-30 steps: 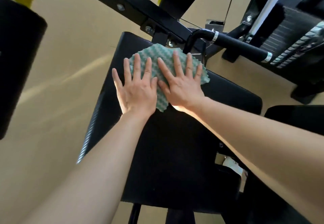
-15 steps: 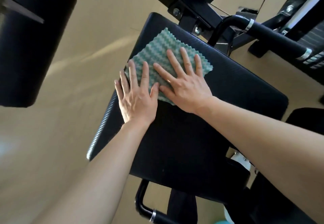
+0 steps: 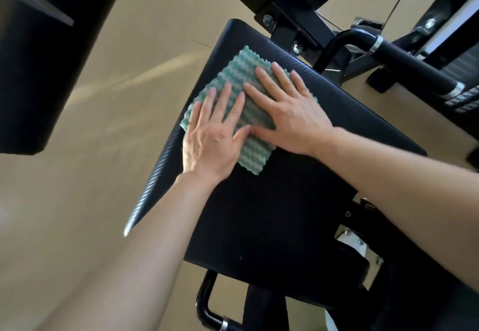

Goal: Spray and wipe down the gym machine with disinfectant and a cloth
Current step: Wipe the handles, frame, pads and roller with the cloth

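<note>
Cloth (image 3: 233, 81), green and wavy, lies flat toward eleven o'clock on the seat pad (image 3: 272, 214), under both palms. The left hand (image 3: 210, 144) and right hand (image 3: 290, 120) press it with straight, slightly spread fingers (image 3: 225, 97), likely to spread pressure and keep it from bunching while wiping.

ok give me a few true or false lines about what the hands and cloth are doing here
1. The left hand and the right hand both lie flat on the cloth. True.
2. The cloth is plain white. False: it is green with pale wavy stripes.
3. The cloth lies on the black pad. True.
4. The left hand grips a spray bottle. False: its fingers are straight on the cloth, and no bottle is in view.
</note>
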Available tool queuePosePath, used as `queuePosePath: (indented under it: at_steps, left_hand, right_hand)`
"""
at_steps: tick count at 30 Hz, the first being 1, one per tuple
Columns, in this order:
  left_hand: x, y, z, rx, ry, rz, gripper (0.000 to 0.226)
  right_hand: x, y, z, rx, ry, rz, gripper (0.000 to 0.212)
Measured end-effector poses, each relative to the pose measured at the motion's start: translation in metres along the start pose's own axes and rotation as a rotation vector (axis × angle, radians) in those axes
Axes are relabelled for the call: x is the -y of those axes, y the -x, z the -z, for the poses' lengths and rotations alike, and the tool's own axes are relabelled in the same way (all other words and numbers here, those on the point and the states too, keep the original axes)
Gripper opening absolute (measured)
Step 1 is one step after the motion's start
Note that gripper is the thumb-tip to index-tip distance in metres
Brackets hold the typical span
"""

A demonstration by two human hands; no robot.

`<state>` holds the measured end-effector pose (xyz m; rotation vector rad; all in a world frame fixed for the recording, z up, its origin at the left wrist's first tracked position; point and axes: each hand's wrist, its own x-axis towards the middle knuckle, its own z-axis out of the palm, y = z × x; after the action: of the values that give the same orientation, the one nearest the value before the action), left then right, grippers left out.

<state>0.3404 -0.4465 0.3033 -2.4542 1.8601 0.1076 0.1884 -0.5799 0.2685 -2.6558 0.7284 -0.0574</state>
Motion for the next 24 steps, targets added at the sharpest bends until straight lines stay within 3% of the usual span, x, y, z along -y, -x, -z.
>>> queuePosePath:
  at_steps: [4,8,16,20,22,24]
  left_hand:
    - [0.007,-0.023,0.005,-0.011,0.032,0.153,0.061]
    - [0.002,0.000,0.000,-0.053,0.021,0.186,0.060]
    - [-0.019,0.119,-0.013,0.059,0.019,0.122,0.061]
    - [-0.024,0.154,-0.010,0.110,0.125,0.039,0.061]
    - [-0.016,0.162,-0.003,0.032,0.172,0.105,0.058]
    - [0.000,0.166,0.004,-0.041,0.150,0.288,0.060]
  right_hand:
    - [0.004,-0.035,0.017,0.015,0.025,0.003,0.083]
    - [0.032,-0.005,-0.007,-0.069,-0.003,-0.009,0.074]
    - [0.099,0.112,-0.064,-0.005,-0.147,-0.150,0.073]
    - [0.125,0.154,-0.078,0.002,-0.222,-0.256,0.076]
    - [0.137,0.156,-0.077,-0.007,-0.253,-0.324,0.077]
    - [0.147,0.141,-0.073,-0.025,-0.239,-0.356,0.076]
